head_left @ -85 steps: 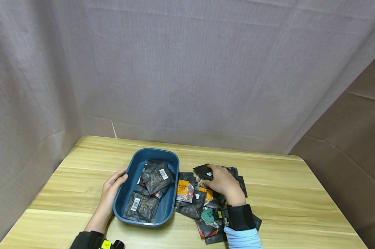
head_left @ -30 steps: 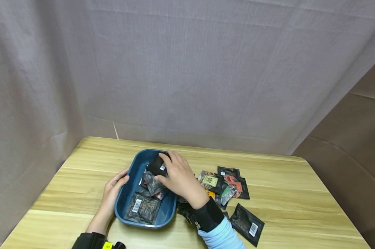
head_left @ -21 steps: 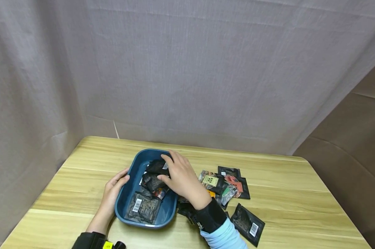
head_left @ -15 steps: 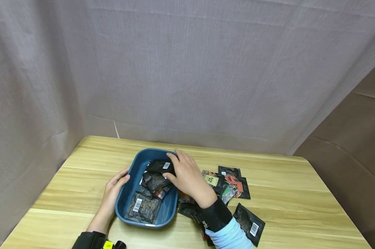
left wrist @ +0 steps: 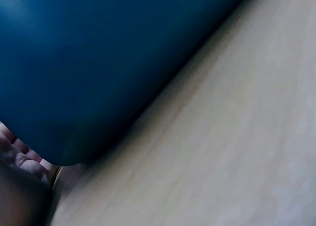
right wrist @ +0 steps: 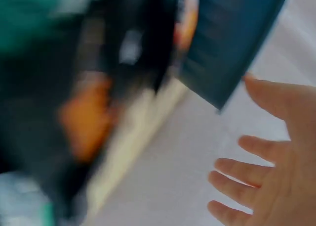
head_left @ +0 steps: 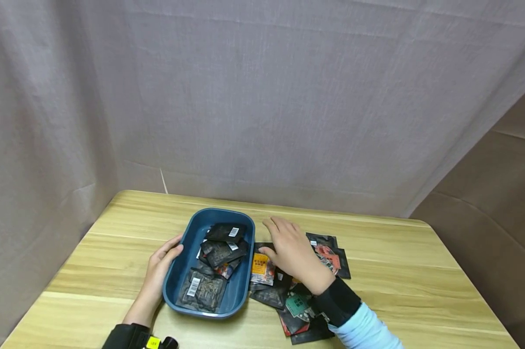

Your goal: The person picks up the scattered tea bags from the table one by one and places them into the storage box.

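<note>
My left hand (head_left: 159, 264) holds the left side of a blue plastic bin (head_left: 169, 304), its thumb at the rim and its fingers against the outer wall. In the left wrist view the bin's wall (left wrist: 98, 63) fills the upper left, with part of the hand low at the left edge. Several black sachets (head_left: 201, 292) with white barcode labels lie in the bin. My right hand (head_left: 294, 249) is over the loose sachets right of the bin, fingers spread and nothing in them. Beneath and beside it lie an orange-labelled sachet (head_left: 262, 264) and a green-labelled sachet (head_left: 298, 305).
More sachets (head_left: 321, 240) lie beyond the right hand, one with a red label (head_left: 329, 259). Another black sachet (head_left: 312, 333) sits nearer the front. Everything rests on a light wooden table (head_left: 419, 291), with a grey curtain (head_left: 262, 111) hanging behind it.
My right hand carried a black sachet into the bin, let go, and moved back right over the loose sachets. The left hand has stayed at the bin's left side.
</note>
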`<act>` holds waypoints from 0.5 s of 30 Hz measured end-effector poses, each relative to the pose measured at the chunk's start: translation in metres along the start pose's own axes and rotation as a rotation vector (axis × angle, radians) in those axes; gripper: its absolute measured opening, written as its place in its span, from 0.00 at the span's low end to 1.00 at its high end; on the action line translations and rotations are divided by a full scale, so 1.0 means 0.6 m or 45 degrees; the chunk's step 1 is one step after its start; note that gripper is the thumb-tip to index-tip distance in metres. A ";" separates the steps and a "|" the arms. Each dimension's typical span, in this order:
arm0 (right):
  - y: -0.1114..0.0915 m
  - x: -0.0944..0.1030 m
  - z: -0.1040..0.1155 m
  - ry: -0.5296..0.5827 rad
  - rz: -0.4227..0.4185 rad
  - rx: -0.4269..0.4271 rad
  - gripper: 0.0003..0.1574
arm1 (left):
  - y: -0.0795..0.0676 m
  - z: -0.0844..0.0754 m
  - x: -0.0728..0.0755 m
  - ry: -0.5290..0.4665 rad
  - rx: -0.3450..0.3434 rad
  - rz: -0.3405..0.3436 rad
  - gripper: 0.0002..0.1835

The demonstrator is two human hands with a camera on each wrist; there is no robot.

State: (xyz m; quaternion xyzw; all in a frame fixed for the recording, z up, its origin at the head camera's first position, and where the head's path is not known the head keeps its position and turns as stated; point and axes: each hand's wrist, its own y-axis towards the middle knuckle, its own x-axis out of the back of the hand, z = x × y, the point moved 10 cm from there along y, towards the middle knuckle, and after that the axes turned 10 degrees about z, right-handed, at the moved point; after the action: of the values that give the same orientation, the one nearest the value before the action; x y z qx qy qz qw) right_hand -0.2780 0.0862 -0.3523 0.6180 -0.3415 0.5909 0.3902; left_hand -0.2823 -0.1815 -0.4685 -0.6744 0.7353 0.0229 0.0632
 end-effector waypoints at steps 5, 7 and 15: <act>-0.029 -0.019 -0.023 0.048 0.018 0.051 0.43 | -0.001 0.001 -0.002 0.006 0.020 0.004 0.25; -0.041 -0.027 -0.034 0.034 0.035 0.060 0.43 | -0.001 0.001 -0.003 0.005 0.019 0.007 0.26; -0.072 -0.056 -0.078 -0.119 0.055 0.090 0.40 | 0.004 0.002 -0.004 -0.006 0.006 0.008 0.24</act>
State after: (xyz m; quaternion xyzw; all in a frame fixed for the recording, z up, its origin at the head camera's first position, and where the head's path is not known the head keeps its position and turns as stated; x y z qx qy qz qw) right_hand -0.2640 0.1462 -0.3895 0.6507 -0.3515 0.5814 0.3390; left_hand -0.2843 -0.1786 -0.4693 -0.6718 0.7374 0.0229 0.0665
